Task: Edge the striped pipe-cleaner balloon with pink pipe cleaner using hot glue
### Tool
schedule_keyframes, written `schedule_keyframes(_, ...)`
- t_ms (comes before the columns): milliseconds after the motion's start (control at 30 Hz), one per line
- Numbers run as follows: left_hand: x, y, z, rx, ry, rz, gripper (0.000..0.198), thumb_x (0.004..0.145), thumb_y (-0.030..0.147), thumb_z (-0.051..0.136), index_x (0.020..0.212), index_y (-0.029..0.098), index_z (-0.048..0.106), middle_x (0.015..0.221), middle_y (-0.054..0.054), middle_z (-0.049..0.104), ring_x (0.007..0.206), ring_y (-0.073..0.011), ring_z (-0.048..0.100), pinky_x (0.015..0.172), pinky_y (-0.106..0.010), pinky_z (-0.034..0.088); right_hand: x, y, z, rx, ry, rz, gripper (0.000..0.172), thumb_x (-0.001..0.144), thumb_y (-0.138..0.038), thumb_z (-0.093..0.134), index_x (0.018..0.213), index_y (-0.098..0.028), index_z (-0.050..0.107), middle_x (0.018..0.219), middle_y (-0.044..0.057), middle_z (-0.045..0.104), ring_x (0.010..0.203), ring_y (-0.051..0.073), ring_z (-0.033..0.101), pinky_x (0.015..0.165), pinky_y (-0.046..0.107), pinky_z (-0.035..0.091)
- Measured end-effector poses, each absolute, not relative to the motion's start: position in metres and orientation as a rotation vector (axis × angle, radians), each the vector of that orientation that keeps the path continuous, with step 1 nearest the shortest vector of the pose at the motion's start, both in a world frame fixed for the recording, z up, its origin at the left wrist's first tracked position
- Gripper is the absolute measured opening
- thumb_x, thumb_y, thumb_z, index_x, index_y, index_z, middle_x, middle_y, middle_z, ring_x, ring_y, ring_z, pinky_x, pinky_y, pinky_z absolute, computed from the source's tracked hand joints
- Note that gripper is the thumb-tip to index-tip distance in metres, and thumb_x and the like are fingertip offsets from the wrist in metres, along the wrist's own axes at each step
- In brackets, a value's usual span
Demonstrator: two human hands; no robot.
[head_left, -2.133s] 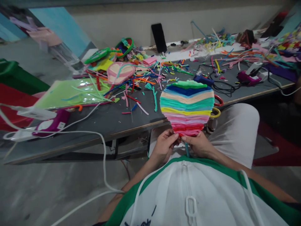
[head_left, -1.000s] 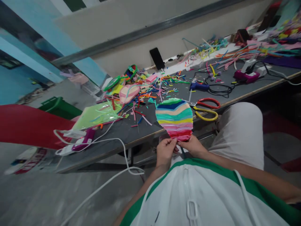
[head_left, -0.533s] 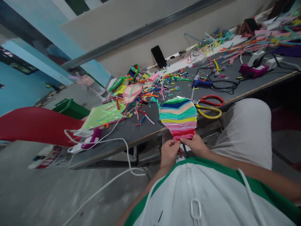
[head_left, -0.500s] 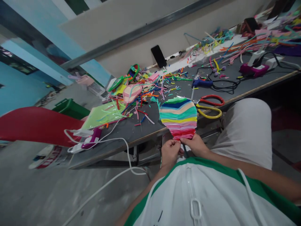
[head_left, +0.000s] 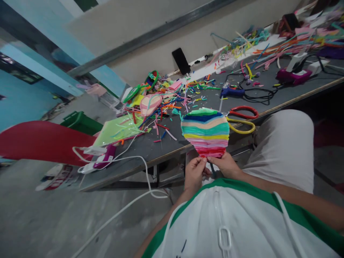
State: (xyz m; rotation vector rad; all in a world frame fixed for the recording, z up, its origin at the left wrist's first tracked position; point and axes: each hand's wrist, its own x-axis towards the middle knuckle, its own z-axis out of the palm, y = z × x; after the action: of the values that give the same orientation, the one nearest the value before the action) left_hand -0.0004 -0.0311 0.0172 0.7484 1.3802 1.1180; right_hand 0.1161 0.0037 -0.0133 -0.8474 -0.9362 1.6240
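Observation:
I hold a heart-shaped piece of striped pipe cleaners point(head_left: 205, 132) upright in front of my chest, with bands of green, blue, cream, teal, yellow, pink and red. My left hand point(head_left: 195, 173) pinches its pointed lower tip from the left. My right hand point(head_left: 225, 165) pinches the same tip from the right, beside a teal stem that hangs below. Both hands have their fingers closed on the piece.
A grey table point(head_left: 139, 147) carries scattered pipe-cleaner scraps, red and yellow scissors point(head_left: 242, 120), a blue glue gun point(head_left: 231, 92), a purple glue gun point(head_left: 103, 162) with a white cord, a second striped heart point(head_left: 149, 104) and a black phone point(head_left: 181, 61). A red chair point(head_left: 37, 141) stands at left.
The camera view has swung up and left, then settled. The striped heart stays pinched at its tip by both hands and has tilted slightly.

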Motion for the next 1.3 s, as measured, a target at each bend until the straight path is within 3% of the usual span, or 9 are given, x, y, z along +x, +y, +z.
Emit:
schedule_keyframes(200, -0.003, -0.030, 0.022, 0.445, 1.230, 1.060, 0.040, 0.061, 0.042, 0.076, 0.062, 0.017, 0.045, 0.049, 0.007, 0.046, 0.041, -0.0076, 0.049, 0.038, -0.018, 0.032, 0.115, 0.004, -0.014, -0.827, -0.934, 1.630, 0.027, 0.062, -0.028, 0.076, 0.087, -0.018, 0.073, 0.086, 0.004, 0.073, 0.083, 0.020, 0.066, 0.085, 0.037, 0.048)
schedule_keyframes(400, -0.006, -0.030, 0.021, 0.325, 1.165, 0.980, 0.038, 0.060, 0.038, 0.078, 0.068, 0.016, 0.048, 0.055, 0.007, 0.045, 0.043, -0.0072, 0.050, 0.041, -0.019, 0.034, 0.116, 0.003, -0.017, -0.784, -0.931, 1.664, 0.024, 0.065, -0.028, 0.075, 0.088, -0.021, 0.073, 0.087, 0.004, 0.073, 0.083, 0.020, 0.066, 0.085, 0.037, 0.049)
schedule_keyframes(600, -0.003, -0.032, 0.020, 0.375, 1.104, 1.195, 0.040, 0.060, 0.026, 0.079, 0.085, 0.020, 0.049, 0.064, 0.007, 0.055, 0.048, -0.0059, 0.051, 0.046, -0.018, 0.037, 0.116, 0.001, -0.017, -0.723, -0.853, 1.715, 0.023, 0.063, -0.025, 0.077, 0.085, -0.021, 0.073, 0.083, 0.002, 0.073, 0.079, 0.018, 0.065, 0.086, 0.036, 0.047)
schedule_keyframes(833, -0.006, -0.031, 0.017, 0.400, 1.028, 1.252, 0.029, 0.065, 0.020, 0.072, 0.081, 0.018, 0.048, 0.057, 0.006, 0.054, 0.046, -0.0051, 0.044, 0.042, -0.018, 0.028, 0.116, -0.002, -0.008, -0.687, -0.961, 1.804, 0.025, 0.062, -0.025, 0.076, 0.087, -0.018, 0.073, 0.075, 0.003, 0.072, 0.069, 0.017, 0.064, 0.072, 0.034, 0.051)
schedule_keyframes(1033, -0.008, -0.032, 0.018, 0.368, 1.043, 1.211, 0.029, 0.063, 0.022, 0.074, 0.074, 0.018, 0.047, 0.053, 0.006, 0.053, 0.046, -0.0067, 0.046, 0.043, -0.020, 0.030, 0.118, -0.001, -0.001, -0.822, -1.077, 1.663, 0.021, 0.061, -0.024, 0.075, 0.080, -0.017, 0.072, 0.076, 0.003, 0.072, 0.071, 0.017, 0.064, 0.073, 0.033, 0.051)
schedule_keyframes(1300, -0.006, -0.032, 0.020, 0.439, 1.082, 1.219, 0.027, 0.063, 0.025, 0.075, 0.074, 0.015, 0.052, 0.055, 0.004, 0.053, 0.049, -0.0067, 0.048, 0.047, -0.021, 0.032, 0.120, 0.000, 0.002, -0.944, -1.020, 1.593, 0.027, 0.058, -0.027, 0.078, 0.083, -0.017, 0.072, 0.084, 0.005, 0.073, 0.075, 0.019, 0.065, 0.077, 0.036, 0.051)
